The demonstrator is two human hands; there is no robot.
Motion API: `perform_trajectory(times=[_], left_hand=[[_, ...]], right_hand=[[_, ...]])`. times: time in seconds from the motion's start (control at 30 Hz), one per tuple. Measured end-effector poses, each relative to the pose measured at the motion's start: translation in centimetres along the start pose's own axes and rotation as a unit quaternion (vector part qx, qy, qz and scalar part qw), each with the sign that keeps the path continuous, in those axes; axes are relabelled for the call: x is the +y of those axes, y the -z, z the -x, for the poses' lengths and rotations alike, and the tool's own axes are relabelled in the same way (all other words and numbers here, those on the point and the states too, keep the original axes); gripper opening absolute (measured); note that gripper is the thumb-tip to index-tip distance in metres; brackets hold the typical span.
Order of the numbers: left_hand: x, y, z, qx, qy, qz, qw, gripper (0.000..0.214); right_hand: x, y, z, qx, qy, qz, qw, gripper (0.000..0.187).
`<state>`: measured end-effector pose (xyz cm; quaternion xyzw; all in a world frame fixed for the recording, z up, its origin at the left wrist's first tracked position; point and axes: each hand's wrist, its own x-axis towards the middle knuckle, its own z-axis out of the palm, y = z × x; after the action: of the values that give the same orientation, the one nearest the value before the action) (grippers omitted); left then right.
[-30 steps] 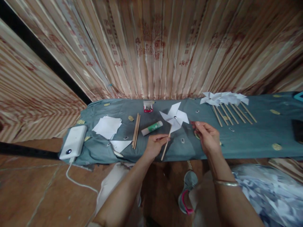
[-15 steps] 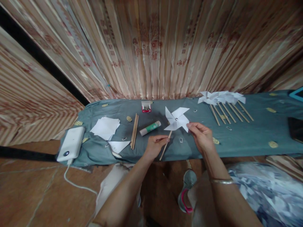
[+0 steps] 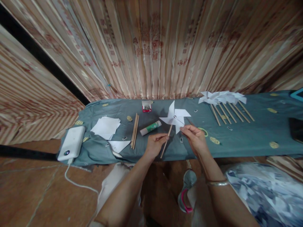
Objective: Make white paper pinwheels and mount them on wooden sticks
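Observation:
A white paper pinwheel [image 3: 176, 117] on a wooden stick, with a shiny pin at its centre, is held up over the cloth. My left hand [image 3: 156, 143] is closed, pinching the stick below the blades. Thumb and fingers of my right hand [image 3: 195, 135] close on the tip of the lower blade. Left of the pinwheel lies a green and white glue stick [image 3: 151, 128]. Behind that stands an open little red box [image 3: 146, 107] of metal pins. Scissors with a green handle [image 3: 204, 131] lie partly hidden behind my right hand.
Loose wooden sticks [image 3: 134, 130], a stack of white paper squares [image 3: 105, 127] and a folded paper piece [image 3: 120, 146] lie to the left. A white power bank [image 3: 72, 143] with a cable sits at the left end. Several finished pinwheels [image 3: 222, 97] rest at the back right.
The pinwheel's blades have turned clockwise. My right hand has moved left and slightly down with a blade tip, uncovering the green scissor handle. My left hand keeps its grip on the stick.

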<state>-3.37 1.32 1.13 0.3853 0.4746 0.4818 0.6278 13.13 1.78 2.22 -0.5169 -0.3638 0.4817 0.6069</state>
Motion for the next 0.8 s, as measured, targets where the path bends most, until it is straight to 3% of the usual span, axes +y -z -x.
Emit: perform_trajectory(times=[0.67, 0.8], left_hand=[[-0.3, 0.0, 0.0, -0.016, -0.007, 0.005, 1.000, 0.030], [0.1, 0.2, 0.0, -0.005, -0.004, 0.007, 1.000, 0.029]], right_hand=[[0.3, -2.1, 0.9, -0.047, -0.011, 0.012, 0.999, 0.034], [-0.2, -1.6, 1.0, -0.051, -0.002, 0.040, 0.998, 0.032]])
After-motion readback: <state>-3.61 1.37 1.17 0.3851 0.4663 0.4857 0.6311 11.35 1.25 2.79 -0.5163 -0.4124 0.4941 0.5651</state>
